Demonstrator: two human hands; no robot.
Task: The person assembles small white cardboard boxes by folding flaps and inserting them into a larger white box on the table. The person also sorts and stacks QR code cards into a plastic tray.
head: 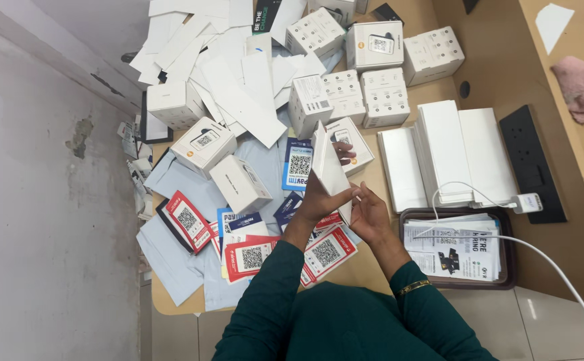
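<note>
Both hands meet over the middle of the wooden table (372, 267). My left hand (319, 199) grips a white flat cardboard piece (329, 167) from below, holding it upright on edge. My right hand (370, 214) touches the lower right edge of the same piece with its fingertips. Both arms wear dark green sleeves, and a gold bangle (414, 287) sits on the right wrist. Under the hands lie red and blue printed cards (252, 256) and pale blue envelopes (171, 257).
Several small white boxes (385, 97) stand at the far side, loose white card sheets (238, 80) are piled at the far left. Stacked white flat packs (449, 154), a brown tray of leaflets (456, 251), a black power strip (531, 164) with a white charger and a pink cloth (583, 87) are on the right.
</note>
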